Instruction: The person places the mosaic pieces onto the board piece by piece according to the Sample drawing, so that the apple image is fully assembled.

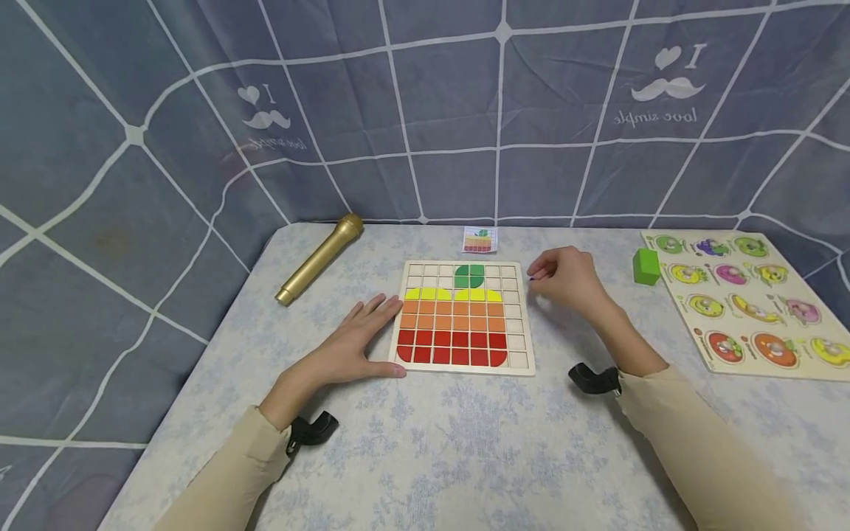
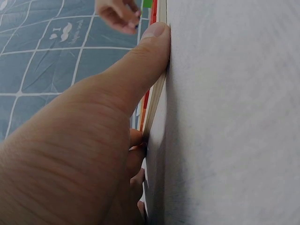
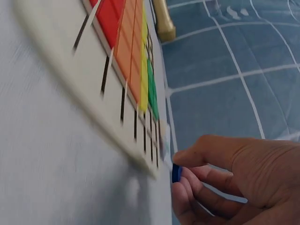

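Observation:
A square wooden grid board [image 1: 520, 324] lies on the table, its cells filled with red, orange, yellow and green tiles. Pale unfilled cells run along its right side and upper corners. My left hand [image 1: 352, 344] rests spread at the board's left edge, the thumb at the lower left corner. In the left wrist view the thumb [image 2: 150, 44] lies against the board's side. Just off the upper right edge, my right hand [image 1: 567, 279] pinches a small dark blue tile [image 3: 176, 172] between thumb and fingertips. Most of that tile is hidden in the head view.
A small picture card [image 1: 479, 240] lies behind the board, showing a similar coloured pattern. At the back left is a gold microphone [image 1: 320, 259]. On the right stand a green block [image 1: 645, 266] and a fruit puzzle board [image 1: 750, 302]. A grid-patterned curtain [image 1: 451, 110] hangs behind the table.

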A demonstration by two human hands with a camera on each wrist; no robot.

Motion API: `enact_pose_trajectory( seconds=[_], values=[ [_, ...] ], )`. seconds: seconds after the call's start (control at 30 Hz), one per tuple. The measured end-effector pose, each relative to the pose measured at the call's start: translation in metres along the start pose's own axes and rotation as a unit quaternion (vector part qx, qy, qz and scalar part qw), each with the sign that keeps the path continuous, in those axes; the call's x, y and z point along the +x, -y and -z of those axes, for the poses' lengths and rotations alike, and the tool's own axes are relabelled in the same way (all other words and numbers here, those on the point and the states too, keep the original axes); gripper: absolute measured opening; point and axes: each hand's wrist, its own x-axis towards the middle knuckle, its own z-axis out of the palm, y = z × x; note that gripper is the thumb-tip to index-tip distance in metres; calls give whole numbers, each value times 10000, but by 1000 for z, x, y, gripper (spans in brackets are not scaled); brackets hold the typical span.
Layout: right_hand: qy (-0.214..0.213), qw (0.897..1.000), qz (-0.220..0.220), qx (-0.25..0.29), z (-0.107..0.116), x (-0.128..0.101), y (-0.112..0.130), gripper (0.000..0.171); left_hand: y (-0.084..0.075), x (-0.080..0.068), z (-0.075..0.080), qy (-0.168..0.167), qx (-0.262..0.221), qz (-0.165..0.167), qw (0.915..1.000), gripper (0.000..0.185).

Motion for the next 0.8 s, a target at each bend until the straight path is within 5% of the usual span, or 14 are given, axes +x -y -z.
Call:
enact_pose_trajectory(
  seconds=[0.5, 0.8],
  values=[
    [115, 9964, 625, 555, -72, 34, 72, 8, 2, -1, 2, -76, 78, -60, 9999, 116],
    [287, 9950, 717, 636, -99, 44, 85, 9, 2, 0, 1, -32, 77, -87, 9999, 116]
  ],
)
